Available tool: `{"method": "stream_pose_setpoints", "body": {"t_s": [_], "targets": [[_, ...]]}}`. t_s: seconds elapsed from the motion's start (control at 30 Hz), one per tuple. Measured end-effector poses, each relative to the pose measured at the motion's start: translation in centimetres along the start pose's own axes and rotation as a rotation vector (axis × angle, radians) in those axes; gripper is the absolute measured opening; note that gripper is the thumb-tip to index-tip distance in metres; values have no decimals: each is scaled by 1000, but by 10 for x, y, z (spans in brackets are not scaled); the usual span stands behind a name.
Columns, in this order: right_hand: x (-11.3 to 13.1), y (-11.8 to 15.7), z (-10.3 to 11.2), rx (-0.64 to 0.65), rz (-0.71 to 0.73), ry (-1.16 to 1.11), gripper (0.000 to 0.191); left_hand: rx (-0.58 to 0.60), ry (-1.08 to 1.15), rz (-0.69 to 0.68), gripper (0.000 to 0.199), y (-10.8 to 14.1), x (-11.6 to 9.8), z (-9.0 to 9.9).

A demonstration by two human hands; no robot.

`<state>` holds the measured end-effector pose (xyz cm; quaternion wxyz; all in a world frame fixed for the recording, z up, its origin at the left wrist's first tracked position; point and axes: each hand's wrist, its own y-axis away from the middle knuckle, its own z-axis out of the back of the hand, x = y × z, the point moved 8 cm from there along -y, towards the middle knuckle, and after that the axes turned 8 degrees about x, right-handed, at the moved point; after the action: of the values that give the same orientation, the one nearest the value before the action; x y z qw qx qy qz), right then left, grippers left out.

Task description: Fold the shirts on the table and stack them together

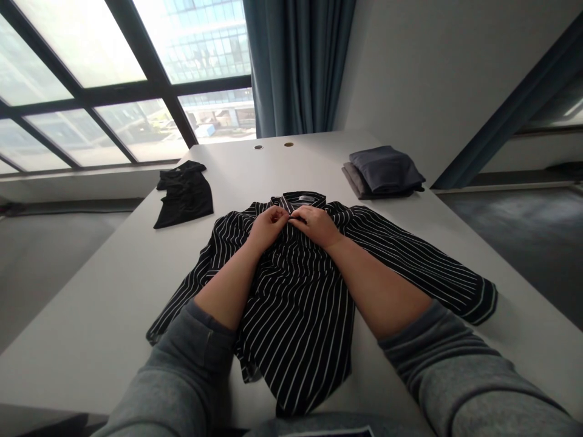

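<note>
Pinching the striped shirt (300, 315) just below its collar (314, 198), you have your left hand (268, 226) and right hand (319, 224) close together, each gripping cloth between thumb and fingers. You've got it laid out mid-desk (86, 340), collar toward the far edge and sleeves reaching toward the left and right edges. The front looks only partly set: its body is rumpled and the hem slants near the near edge. You can't tell whether any buttons are fastened. Most of the shirt lies below your hands, between your forearms.
</note>
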<state>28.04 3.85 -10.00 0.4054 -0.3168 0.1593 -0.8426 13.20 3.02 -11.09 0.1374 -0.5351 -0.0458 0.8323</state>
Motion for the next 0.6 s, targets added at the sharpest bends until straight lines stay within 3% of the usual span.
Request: {"method": "stream_pose_setpoints", "body": {"t_s": [0.17, 0.33, 0.47, 0.6], "targets": [[-7, -2, -4, 48, -72, -89, 3, 112, -26, 42, 16, -1, 14, -6], [-8, -4, -5, 81, -112, -183, 12, 39, -106, 85, 16, 1, 16, 1], [-5, -5, -2, 82, -86, -224, 17, -14, 0, 96, 15, 3, 14, 2], [-2, -4, 1, 68, -43, -210, 17, 13, 223, 130, 19, 3, 21, -3]]}}
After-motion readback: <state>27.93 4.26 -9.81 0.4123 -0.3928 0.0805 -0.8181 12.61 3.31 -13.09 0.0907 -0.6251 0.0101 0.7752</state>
